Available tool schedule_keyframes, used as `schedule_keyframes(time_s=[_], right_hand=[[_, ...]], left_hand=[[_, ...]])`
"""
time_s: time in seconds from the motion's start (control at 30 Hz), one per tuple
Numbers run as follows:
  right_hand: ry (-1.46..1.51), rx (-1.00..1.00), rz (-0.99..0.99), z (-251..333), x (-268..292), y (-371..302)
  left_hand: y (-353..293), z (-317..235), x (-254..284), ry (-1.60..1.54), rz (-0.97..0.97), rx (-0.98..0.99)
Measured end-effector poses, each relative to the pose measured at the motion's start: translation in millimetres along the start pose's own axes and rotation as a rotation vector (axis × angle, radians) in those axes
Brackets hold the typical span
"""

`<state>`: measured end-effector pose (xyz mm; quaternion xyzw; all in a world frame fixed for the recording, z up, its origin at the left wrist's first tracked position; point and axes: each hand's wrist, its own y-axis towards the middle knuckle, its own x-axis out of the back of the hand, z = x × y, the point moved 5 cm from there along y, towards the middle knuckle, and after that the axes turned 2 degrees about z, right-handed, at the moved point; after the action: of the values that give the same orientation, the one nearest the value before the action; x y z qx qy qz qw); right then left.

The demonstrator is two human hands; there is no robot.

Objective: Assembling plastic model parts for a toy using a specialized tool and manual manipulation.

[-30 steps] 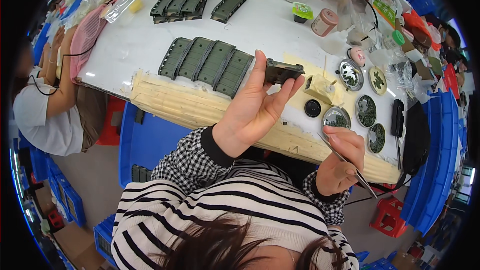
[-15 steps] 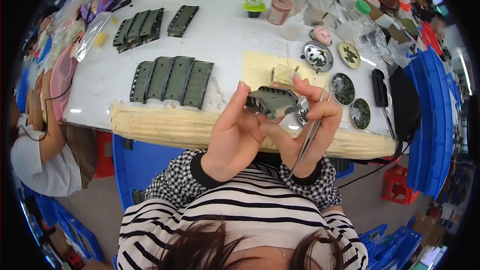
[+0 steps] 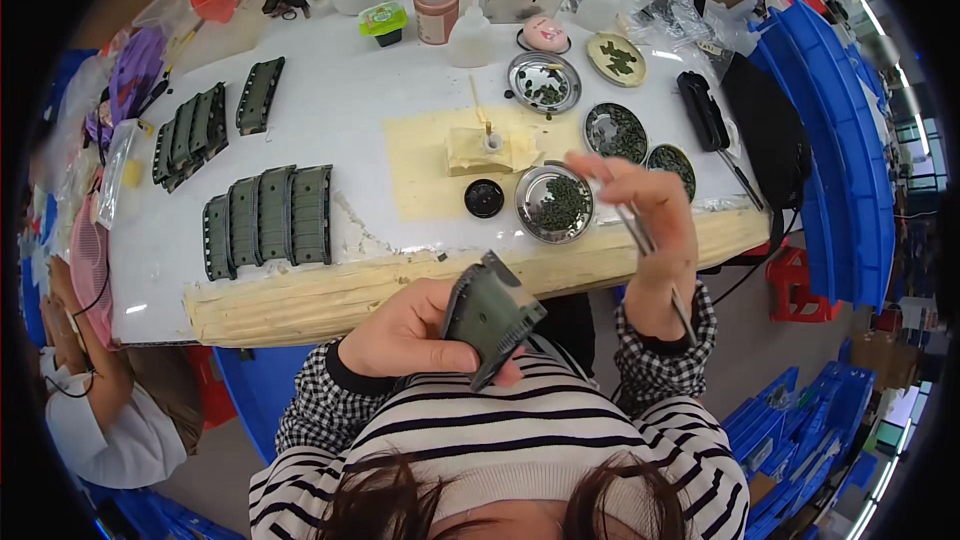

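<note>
My left hand (image 3: 395, 335) grips a curved, ribbed dark green plastic panel (image 3: 490, 312) with a camouflage patch at one end, tilted close to my striped top. Slim metal tweezers (image 3: 683, 314) lie in my right hand (image 3: 660, 220), their lower end pointing back toward the wrist. That hand is raised at the right edge of a round metal dish (image 3: 553, 208) of small dark green pieces. Whether its fingertips pinch a small piece is too blurred to tell. Left of the dish stand a small black round cap (image 3: 484, 198) and a masking-tape-wrapped block (image 3: 470, 152).
Similar green panels (image 3: 268, 218) lie in rows at the left. More dishes of small parts (image 3: 616, 130) stand at the right, near a black-handled tool (image 3: 703, 112). A padded tape strip (image 3: 290, 300) lines the table edge. Another person's arm (image 3: 100, 365) is at far left.
My right hand has left the panel and moved right to the dish. The left hand alone now holds the panel, lower and turned. The whole view has shifted too.
</note>
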<state>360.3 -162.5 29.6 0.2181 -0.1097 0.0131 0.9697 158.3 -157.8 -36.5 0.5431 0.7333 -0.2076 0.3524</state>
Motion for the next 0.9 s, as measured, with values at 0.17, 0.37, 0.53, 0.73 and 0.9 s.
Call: schedule_keyframes(time_s=[0.17,0.37,0.53,0.73,0.9], right_hand=[[-0.871,-0.091,-0.084,-27,56,22],[-0.891,-0.258,0.159,-85,74,52],[-0.963,-0.285,0.289,-92,68,64],[-0.953,-0.386,0.371,-93,62,70],[-1.003,-0.144,0.313,-88,59,60]], left_hand=[[1,-9,8,0.084,-0.246,-0.129],[2,-13,10,0.335,-0.459,-0.256],[1,-13,11,0.45,-0.499,-0.245],[-4,-13,17,0.496,-0.509,-0.285],[-4,-15,17,0.477,-0.471,-0.268]])
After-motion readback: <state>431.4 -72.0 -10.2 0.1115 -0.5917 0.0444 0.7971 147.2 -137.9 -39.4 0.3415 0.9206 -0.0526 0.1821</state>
